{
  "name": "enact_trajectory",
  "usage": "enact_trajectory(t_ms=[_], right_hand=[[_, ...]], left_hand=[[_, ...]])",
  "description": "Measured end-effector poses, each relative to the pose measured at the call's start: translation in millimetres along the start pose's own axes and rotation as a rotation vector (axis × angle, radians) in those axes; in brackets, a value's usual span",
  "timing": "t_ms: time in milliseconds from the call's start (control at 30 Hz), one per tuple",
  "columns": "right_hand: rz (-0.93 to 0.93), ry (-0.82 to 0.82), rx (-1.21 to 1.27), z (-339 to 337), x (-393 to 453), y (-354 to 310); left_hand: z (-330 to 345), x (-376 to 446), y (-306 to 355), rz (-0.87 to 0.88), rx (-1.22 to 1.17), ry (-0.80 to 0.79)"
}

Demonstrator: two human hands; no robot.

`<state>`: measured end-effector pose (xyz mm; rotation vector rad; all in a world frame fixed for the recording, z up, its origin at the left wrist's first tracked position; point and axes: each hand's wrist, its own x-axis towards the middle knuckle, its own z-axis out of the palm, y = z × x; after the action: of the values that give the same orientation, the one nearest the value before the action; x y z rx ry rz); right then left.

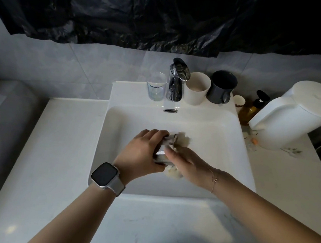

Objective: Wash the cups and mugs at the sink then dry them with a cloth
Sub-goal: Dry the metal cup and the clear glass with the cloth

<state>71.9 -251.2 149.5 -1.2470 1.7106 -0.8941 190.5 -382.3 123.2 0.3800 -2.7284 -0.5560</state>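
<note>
Over the sink (114, 136), your left hand (142, 151) gripped a blurred cup (164, 153); your right hand (187, 163) curled round a pale cloth (172, 173) against it.

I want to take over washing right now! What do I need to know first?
Left hand grips a small cup over the sink. Right hand rubs it with a pale cloth; blur hides whether that is washing or drying.
Waiting behind the basin: clear glass, white cup, dark mug, either side of the tap, which shows no running water.
Left: finish this cup, then check the others.
</note>
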Motion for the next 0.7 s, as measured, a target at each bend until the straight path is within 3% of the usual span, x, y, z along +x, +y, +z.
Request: enact_trajectory(t_ms=[133, 333, 400, 500, 567, 633, 700], right_hand=[[0.18, 0.028, 0.32, -1.6, 7.3, -12.1], [0.382, -0.074, 1.328, -15.5, 4.2, -4.8], [0.417, -0.031, 1.468, -17.9, 5.7, -2.2], [0.357, 0.008, 1.322, -14.2, 2.7, -9.0], [0.276, 0.126, 0.829, -8.0, 0.7, -7.6], [0.161, 0.054, 0.248, -4.8, -5.3, -4.9], [0.076, -0.006, 0.029, -8.4, -14.5, -3.1]], left_hand=[[6.2, 3.3, -4.0, 0.042, 0.064, -0.064], [20.4, 5.3, -3.2, 0.139, 0.208, 0.031], [18.6, 8.5, -4.6, 0.15, 0.215, 0.045], [10.7, 11.3, -3.1, 0.067, 0.17, -0.03], [4.8, 12.9, -2.1, -0.008, 0.079, -0.092], [2.5, 9.8, -1.5, -0.018, 0.011, -0.104], [2.9, 2.5, 0.8, -0.021, -0.079, -0.084]])
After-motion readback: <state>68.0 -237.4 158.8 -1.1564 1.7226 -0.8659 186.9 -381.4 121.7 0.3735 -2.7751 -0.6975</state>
